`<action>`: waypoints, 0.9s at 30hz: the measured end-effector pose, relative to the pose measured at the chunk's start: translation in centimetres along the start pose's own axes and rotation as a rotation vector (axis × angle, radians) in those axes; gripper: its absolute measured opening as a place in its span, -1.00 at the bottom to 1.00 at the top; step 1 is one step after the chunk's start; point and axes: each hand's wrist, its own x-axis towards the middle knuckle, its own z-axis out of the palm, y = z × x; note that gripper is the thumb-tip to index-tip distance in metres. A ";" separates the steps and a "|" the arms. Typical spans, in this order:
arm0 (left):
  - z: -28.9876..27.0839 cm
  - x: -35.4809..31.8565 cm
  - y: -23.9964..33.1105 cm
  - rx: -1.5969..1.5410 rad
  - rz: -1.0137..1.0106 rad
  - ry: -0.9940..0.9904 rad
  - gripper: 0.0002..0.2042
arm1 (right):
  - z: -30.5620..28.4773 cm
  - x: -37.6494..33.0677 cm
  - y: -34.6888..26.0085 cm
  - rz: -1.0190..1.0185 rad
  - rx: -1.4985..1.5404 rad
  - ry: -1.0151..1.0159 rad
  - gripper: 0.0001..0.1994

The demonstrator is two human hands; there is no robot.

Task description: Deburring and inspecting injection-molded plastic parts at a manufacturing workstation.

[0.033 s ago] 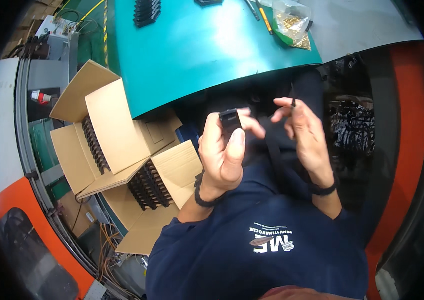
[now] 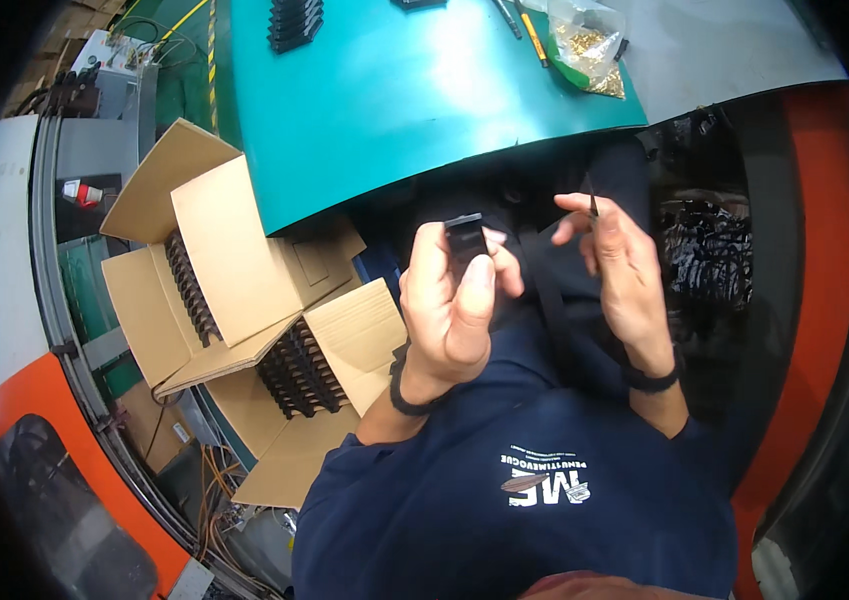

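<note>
A small black plastic part (image 2: 465, 238) is pinched upright between the thumb and fingers of my left hand (image 2: 452, 310), in front of my lap. To its right my right hand (image 2: 627, 270) is raised, with a thin dark pointed blade (image 2: 592, 195) gripped by the thumb and a finger. Its tip points up and away from me; any handle is hidden in the hand. The other right fingers are loosely bent toward the black part without touching it.
A green-topped table (image 2: 374, 120) lies ahead, bearing a row of black parts (image 2: 294, 25), an orange-yellow pen (image 2: 531, 38) and a clear bag of small brass-coloured pieces (image 2: 584, 55). Open cardboard boxes (image 2: 234, 250) at left hold stacked black parts (image 2: 299, 370). An orange machine edge (image 2: 809, 300) stands at right.
My left fingers have curled in closer behind the black part, which has tilted slightly. The right hand has shifted a little to the right with the blade.
</note>
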 end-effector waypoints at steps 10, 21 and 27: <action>0.1 -0.4 0.3 0.200 0.088 0.049 -0.79 | 2.0 -0.6 -4.5 -0.625 -0.622 0.185 -0.68; 0.3 -0.5 -0.2 0.250 0.084 0.163 -0.84 | 3.5 -0.4 -3.7 -0.667 -0.661 0.228 -0.73; 0.6 -0.4 -0.3 0.279 0.123 0.191 -0.85 | 3.6 -0.3 -3.7 -0.652 -0.660 0.235 -0.74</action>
